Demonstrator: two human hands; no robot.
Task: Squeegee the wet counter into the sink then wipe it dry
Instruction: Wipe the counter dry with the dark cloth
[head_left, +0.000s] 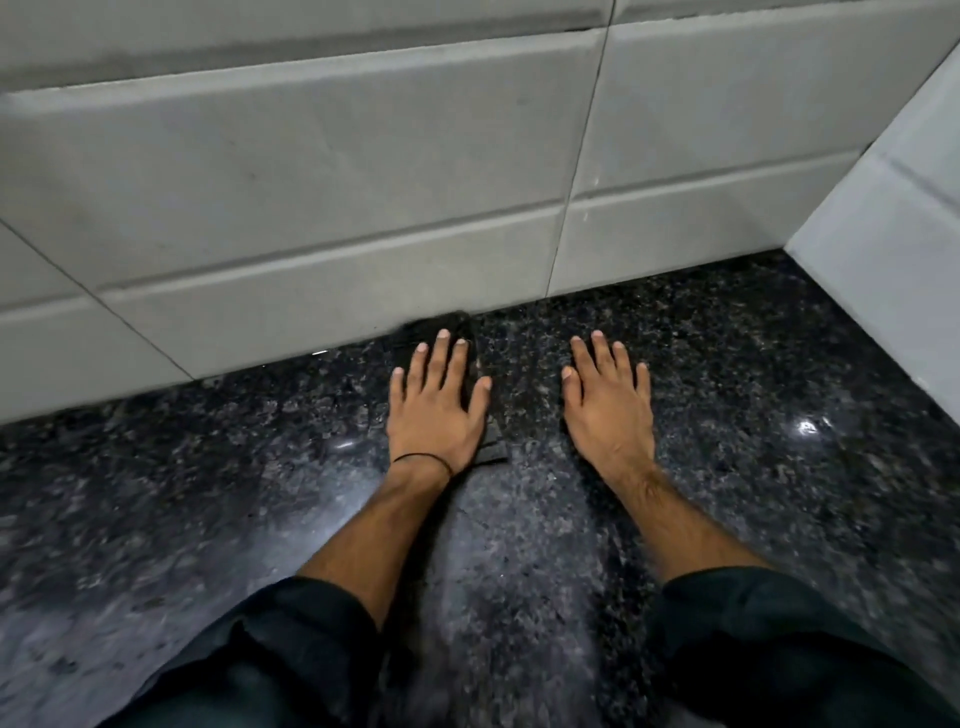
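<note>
Dark sleeves (291, 649) nearest. Pressing dark cloth (493, 451) flat under left hand (436, 410), fingers straight; right hand (608, 410) spread open on glossy black speckled counter (779, 389); white tiled wall (311, 182) behind.

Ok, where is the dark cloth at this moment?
Head view, left of centre: the dark grey cloth lies on the speckled black granite counter under the left hand, its far end by the white tiled wall.
</note>
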